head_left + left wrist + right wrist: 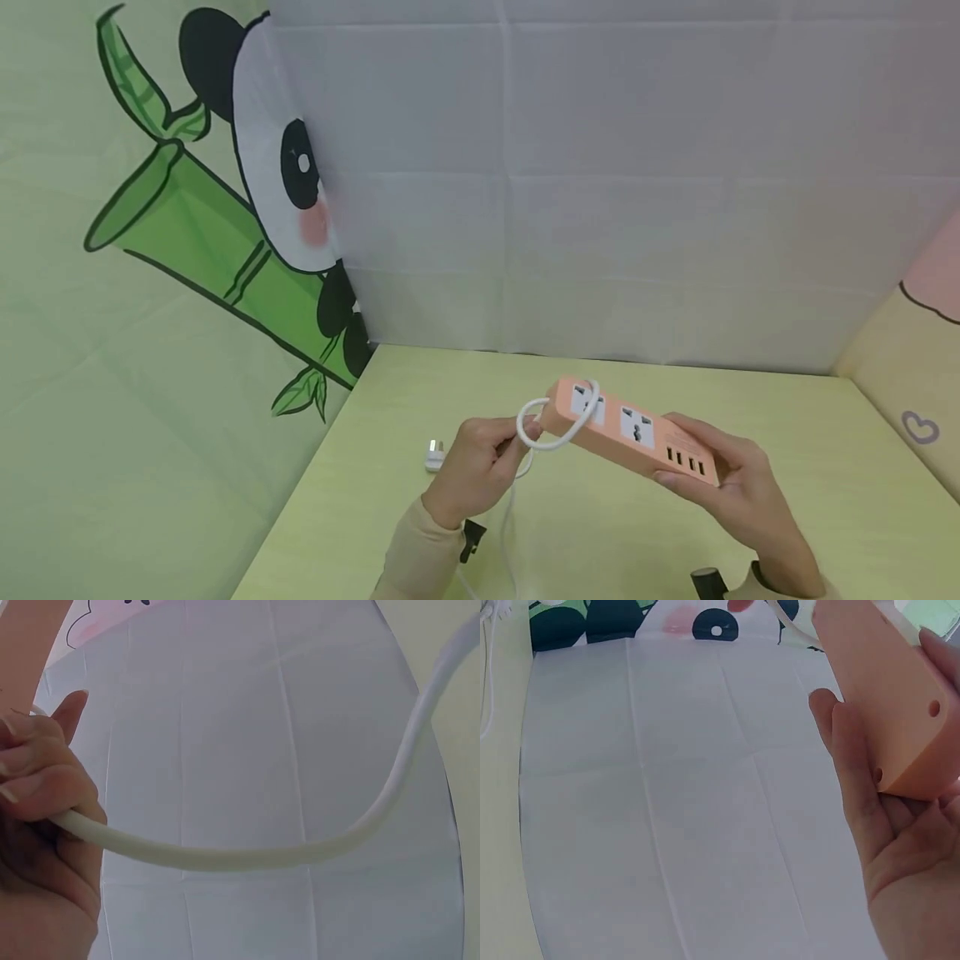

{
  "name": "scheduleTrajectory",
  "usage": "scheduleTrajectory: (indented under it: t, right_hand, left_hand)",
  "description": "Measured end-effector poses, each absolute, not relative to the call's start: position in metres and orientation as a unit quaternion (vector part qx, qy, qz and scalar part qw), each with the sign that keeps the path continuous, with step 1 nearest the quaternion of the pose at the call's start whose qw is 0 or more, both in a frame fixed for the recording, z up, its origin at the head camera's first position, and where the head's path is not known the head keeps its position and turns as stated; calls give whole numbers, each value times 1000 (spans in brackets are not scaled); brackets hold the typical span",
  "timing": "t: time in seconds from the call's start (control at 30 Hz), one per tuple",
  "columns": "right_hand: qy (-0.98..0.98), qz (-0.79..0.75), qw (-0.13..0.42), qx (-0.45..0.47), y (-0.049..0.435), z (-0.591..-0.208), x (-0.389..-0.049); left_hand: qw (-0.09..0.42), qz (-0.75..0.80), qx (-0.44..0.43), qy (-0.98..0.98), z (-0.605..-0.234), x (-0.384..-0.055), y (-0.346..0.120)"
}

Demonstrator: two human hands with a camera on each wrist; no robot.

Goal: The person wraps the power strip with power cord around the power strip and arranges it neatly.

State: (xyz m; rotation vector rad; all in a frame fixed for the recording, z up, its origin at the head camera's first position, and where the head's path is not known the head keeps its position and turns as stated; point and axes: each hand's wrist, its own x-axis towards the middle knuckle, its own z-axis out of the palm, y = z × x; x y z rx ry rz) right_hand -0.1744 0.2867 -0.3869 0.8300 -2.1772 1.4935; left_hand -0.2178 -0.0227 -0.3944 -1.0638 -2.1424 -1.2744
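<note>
A peach-coloured power strip (pixel 611 418) is held above the table, tilted, with white sockets and several USB ports facing up in the head view. My right hand (pixel 738 475) grips its right end, thumb along the near edge. The right wrist view shows the strip's plain underside (pixel 889 697) with screw holes. At the strip's left end, my left hand (pixel 480 462) pinches the white cord (pixel 551 447), which loops over the first socket. In the left wrist view the cord (pixel 217 859) emerges from between curled fingers. Its white plug (pixel 434 458) lies on the table, beyond the left hand.
More white cord (pixel 506 525) trails across the yellow table (pixel 615 533) towards the front edge. A pale cloth wall (pixel 600 192) stands behind, and a panda-print cloth (pixel 187 217) hangs on the left. Black wrist-worn pieces (pixel 472 537) show by both sleeves.
</note>
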Motion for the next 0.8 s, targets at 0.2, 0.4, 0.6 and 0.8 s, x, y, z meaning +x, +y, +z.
scheduleTrajectory:
  t: [0.2,0.4,0.6,0.8]
  right_hand:
    - [-780,529,213,258,285,-386,-174]
    - [-757,554,249,240,293,-388,-179]
    - [-695,626,267,231,308,-389,-186]
    - [-690,643,261,207,310,-391,-188]
  left_hand:
    - [216,-438,-399,-776,-391,-216,-22]
    - [206,-429,-389,-789,-389,-215,-21]
    - [185,-428,-378,-800,-388,-212,-20]
    - [182,-415,-382,-805,-388,-209,-18]
